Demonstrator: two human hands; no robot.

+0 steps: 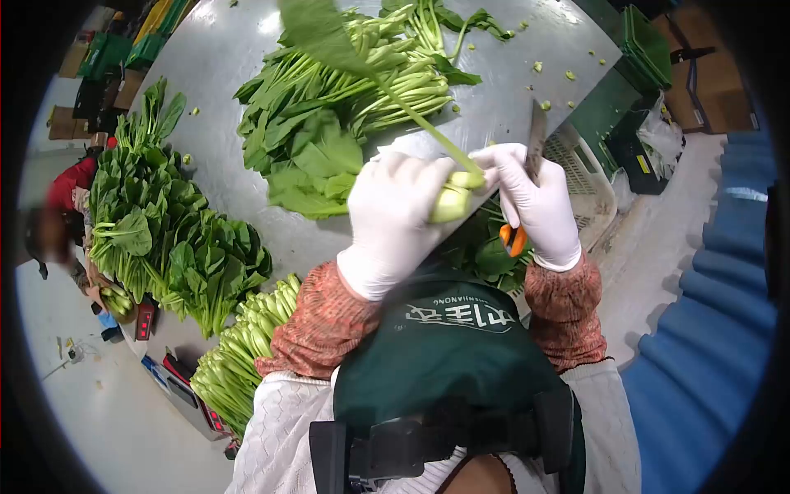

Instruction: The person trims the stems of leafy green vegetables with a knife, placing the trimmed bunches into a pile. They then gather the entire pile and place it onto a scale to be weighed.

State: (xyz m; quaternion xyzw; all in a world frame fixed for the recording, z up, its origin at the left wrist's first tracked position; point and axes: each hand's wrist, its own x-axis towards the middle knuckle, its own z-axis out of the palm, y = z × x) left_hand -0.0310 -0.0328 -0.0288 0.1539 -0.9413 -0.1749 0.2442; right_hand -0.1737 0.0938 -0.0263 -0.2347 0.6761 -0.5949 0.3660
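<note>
My left hand (pixel 395 210), in a white glove, is wrapped round a bunch of leafy greens (pixel 452 204), its pale stem ends facing right and its leaves lying to the left. One stalk with a large leaf (pixel 325 37) slants up and away from those stem ends. My gloved right hand (pixel 531 193) is closed round a knife (pixel 536 140), its blade pointing up and the orange end of its handle showing below. The right fingertips meet the stem ends beside my left hand. Behind them, a heap of loose greens (pixel 387 90) lies on the metal table (pixel 210 58).
Stacked greens (pixel 156 214) and trimmed bunches (pixel 239 354) line the table's left side near scales (pixel 193 395). Another person (pixel 70 198) works at far left. A pale plastic crate (pixel 576 177) stands to my right, with green crates (pixel 642 45) beyond. Scraps dot the table.
</note>
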